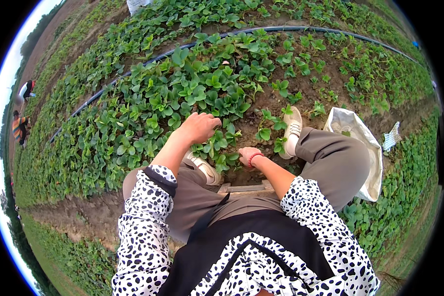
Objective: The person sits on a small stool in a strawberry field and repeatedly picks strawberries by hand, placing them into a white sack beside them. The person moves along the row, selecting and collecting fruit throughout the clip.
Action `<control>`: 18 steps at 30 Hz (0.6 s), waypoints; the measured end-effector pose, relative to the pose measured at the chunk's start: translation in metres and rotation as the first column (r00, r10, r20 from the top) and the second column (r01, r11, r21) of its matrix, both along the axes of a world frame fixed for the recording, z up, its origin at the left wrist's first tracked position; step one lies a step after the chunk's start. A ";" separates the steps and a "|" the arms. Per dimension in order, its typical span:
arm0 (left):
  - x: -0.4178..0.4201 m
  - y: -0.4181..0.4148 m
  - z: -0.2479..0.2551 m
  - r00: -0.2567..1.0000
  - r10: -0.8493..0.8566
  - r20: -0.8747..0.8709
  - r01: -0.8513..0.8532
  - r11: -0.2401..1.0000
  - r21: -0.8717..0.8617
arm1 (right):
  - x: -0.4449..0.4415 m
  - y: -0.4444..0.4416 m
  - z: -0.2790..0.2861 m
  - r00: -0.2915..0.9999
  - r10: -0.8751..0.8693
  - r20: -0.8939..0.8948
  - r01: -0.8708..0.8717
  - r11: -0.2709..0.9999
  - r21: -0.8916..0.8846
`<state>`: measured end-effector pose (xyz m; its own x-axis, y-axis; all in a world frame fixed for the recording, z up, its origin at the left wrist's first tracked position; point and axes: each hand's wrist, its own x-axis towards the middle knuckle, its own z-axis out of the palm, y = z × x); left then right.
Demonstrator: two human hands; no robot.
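Observation:
Over the leafy edge of the strawberry plants (207, 83), my left hand (200, 127) hangs with its fingers curled down. Leaves and my own knuckles hide its fingertips. My right hand (248, 156), with a red beaded bracelet (254, 159) at the wrist, reaches low to the soil between my feet. Its fingers are bent around or close to the base of a small strawberry plant (224, 157). Whether either hand grips a stem cannot be told. Sparser young plants grow in bare brown soil (277, 101) ahead of my right foot.
An open white woven sack (370, 144) stands beside my right knee, a crumpled white piece (392, 137) beyond it. My beige shoes flank the plant. A wooden stool (244, 188) is beneath me. A black hose (162, 55) crosses ahead. Two people (19, 125) bend over at far left.

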<state>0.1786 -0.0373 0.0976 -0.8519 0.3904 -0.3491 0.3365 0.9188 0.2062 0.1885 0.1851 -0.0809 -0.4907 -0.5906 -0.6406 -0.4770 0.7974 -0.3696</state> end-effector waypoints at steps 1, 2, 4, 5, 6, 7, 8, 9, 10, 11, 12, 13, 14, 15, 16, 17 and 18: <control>0.000 -0.003 -0.003 0.997 0.003 -0.078 -0.003 1.000 0.004 | -0.002 0.003 0.002 0.999 -0.033 0.034 0.034 0.999 -0.005; -0.001 -0.005 -0.005 0.988 0.006 -0.156 -0.005 1.000 0.007 | -0.003 0.003 0.004 0.997 -0.044 0.061 0.044 0.999 0.001; -0.006 0.000 0.000 0.957 0.020 -0.290 -0.006 0.999 0.049 | -0.005 0.013 0.004 0.997 -0.054 0.059 0.055 0.998 -0.017; -0.008 0.003 0.004 0.935 0.030 -0.354 -0.005 0.998 0.069 | -0.006 0.017 0.004 0.997 -0.057 0.059 0.058 0.998 -0.028; -0.007 0.007 0.007 0.918 0.056 -0.393 0.005 0.988 0.152 | -0.004 0.020 0.006 0.995 -0.066 0.075 0.069 0.997 -0.026; -0.008 0.010 0.011 0.913 0.053 -0.404 0.015 0.987 0.162 | -0.007 0.020 0.004 0.994 -0.073 0.079 0.074 0.997 -0.016; -0.010 0.013 0.015 0.909 0.051 -0.414 0.023 0.985 0.172 | -0.010 0.022 0.003 0.994 -0.073 0.082 0.076 0.997 -0.034; -0.010 0.014 0.020 0.906 0.054 -0.419 0.024 0.984 0.179 | -0.012 0.023 0.005 0.994 -0.066 0.091 0.071 0.996 -0.056; -0.009 0.015 0.027 0.898 0.064 -0.436 0.024 0.981 0.193 | -0.015 0.022 0.005 0.992 -0.079 0.099 0.084 0.995 -0.053; -0.009 0.013 0.029 0.878 0.061 -0.474 0.035 0.981 0.192 | -0.018 0.021 0.005 0.990 -0.091 0.108 0.097 0.994 -0.050; -0.007 0.010 0.035 0.877 0.086 -0.473 0.014 0.979 0.203 | -0.020 0.021 0.006 0.990 -0.099 0.104 0.108 0.990 -0.091; -0.007 0.009 0.041 0.873 0.104 -0.477 0.001 0.977 0.215 | -0.025 0.023 0.004 0.989 -0.115 0.093 0.127 0.983 -0.132; -0.006 0.006 0.043 0.872 0.156 -0.465 -0.057 0.974 0.220 | -0.030 0.025 0.003 0.984 -0.154 0.088 0.167 0.971 -0.168; -0.004 0.003 0.043 0.875 0.203 -0.440 -0.111 0.968 0.227 | -0.035 0.025 0.005 0.978 -0.193 0.081 0.205 0.958 -0.202; -0.001 -0.003 0.043 0.874 0.249 -0.416 -0.163 0.959 0.232 | -0.037 0.023 0.007 0.943 -0.283 0.176 0.317 0.925 -0.209; 0.002 -0.009 0.042 0.871 0.295 -0.392 -0.214 0.948 0.236 | -0.038 0.020 0.009 0.960 -0.260 0.103 0.278 0.930 -0.240; 0.003 -0.011 0.045 0.858 0.287 -0.425 -0.198 0.950 0.242 | -0.043 0.022 0.008 0.959 -0.268 0.096 0.284 0.918 -0.276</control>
